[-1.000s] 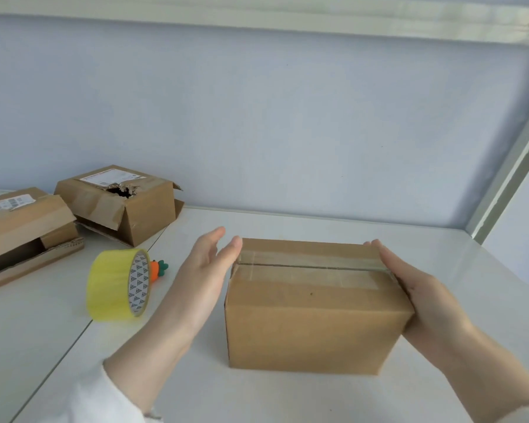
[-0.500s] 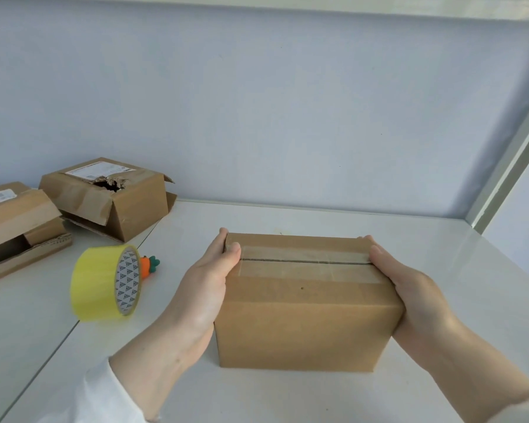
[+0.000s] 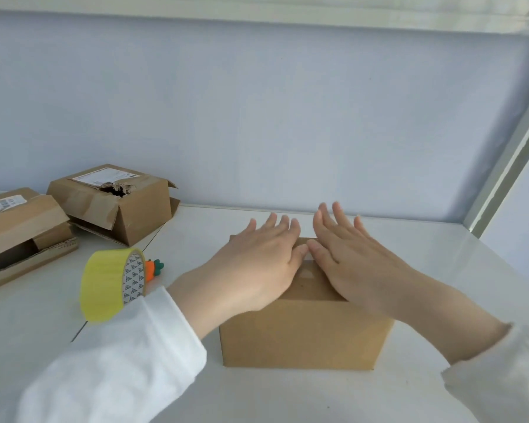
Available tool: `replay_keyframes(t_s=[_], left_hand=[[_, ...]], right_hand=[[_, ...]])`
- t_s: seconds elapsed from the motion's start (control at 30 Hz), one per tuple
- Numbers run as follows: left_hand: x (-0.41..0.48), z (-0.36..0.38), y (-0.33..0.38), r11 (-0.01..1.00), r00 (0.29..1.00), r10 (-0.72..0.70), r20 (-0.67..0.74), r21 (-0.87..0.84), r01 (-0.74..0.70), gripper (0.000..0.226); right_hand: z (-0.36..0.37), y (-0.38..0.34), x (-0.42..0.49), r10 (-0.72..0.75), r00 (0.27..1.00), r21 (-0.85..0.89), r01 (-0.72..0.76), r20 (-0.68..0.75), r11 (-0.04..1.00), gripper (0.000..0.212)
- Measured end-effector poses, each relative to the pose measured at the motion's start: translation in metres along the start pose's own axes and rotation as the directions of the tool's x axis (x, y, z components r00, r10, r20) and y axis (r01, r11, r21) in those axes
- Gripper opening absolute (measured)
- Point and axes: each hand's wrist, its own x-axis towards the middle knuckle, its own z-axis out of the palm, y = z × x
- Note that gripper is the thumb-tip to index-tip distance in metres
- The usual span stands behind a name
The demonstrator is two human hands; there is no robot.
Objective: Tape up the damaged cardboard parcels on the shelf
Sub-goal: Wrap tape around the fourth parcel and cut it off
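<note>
hands: my left hand (image 3: 257, 264) and right hand (image 3: 358, 264) both flat, fingers straight, pressing the box (image 3: 303, 331) top
risk: if I press unevenly, bits might not stick and peel later

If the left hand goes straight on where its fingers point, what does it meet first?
Probably the back wall: past the far edge of the box, ahead of the left hand, only bare shelf shows. The right hand beside it might be brushed.

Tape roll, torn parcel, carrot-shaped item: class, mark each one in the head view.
tape roll (image 3: 100, 285), head view, on its yellow outer band.
torn parcel (image 3: 144, 213), head view, on its bare side wall.
carrot-shaped item (image 3: 151, 269), head view, on its orange body.
</note>
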Motion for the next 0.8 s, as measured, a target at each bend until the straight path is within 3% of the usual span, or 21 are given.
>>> replay_keyframes(t_s=[0.23, 0.37, 0.6, 0.67, 0.7, 0.77, 0.8], left_hand=[[0.002, 0.014, -0.001, 0.994, 1.0, -0.004, 0.008, 0.112, 0.003, 0.054], [0.0, 0.013, -0.002, 0.996, 1.0, 0.0, 0.018, 0.089, -0.001, 0.054], [0.004, 0.016, 0.0, 0.994, 0.999, 0.007, -0.033, 0.112, -0.003, 0.054], [0.004, 0.015, -0.001, 0.997, 0.995, -0.054, -0.079, -0.057, 0.049, 0.051], [0.002, 0.012, -0.002, 0.97, 0.985, -0.118, -0.128, -0.229, 0.086, 0.051], [-0.005, 0.003, -0.011, 0.781, 0.914, -0.306, -0.268, -0.619, 0.08, 0.056], [-0.009, 0.001, -0.02, 0.673, 0.873, -0.402, -0.277, -0.735, 0.077, 0.06]], right_hand=[[0.007, 0.0, -0.003, 0.032, 0.998, -0.121, -0.025, 0.061, 0.992, 0.056], [0.003, -0.002, -0.003, 0.041, 0.991, -0.083, -0.031, 0.128, 0.996, 0.056], [0.011, 0.005, -0.001, 0.027, 0.996, -0.079, -0.02, 0.08, 0.997, 0.057], [0.009, 0.005, 0.0, 0.011, 0.999, 0.034, -0.013, 0.052, 0.999, 0.058], [0.004, 0.005, -0.001, 0.007, 1.0, 0.16, -0.007, 0.005, 0.987, 0.057], [-0.011, 0.008, -0.007, 0.104, 0.982, 0.501, -0.012, -0.156, 0.866, 0.057], [-0.018, 0.014, -0.012, 0.21, 0.96, 0.621, -0.052, -0.184, 0.782, 0.058]])
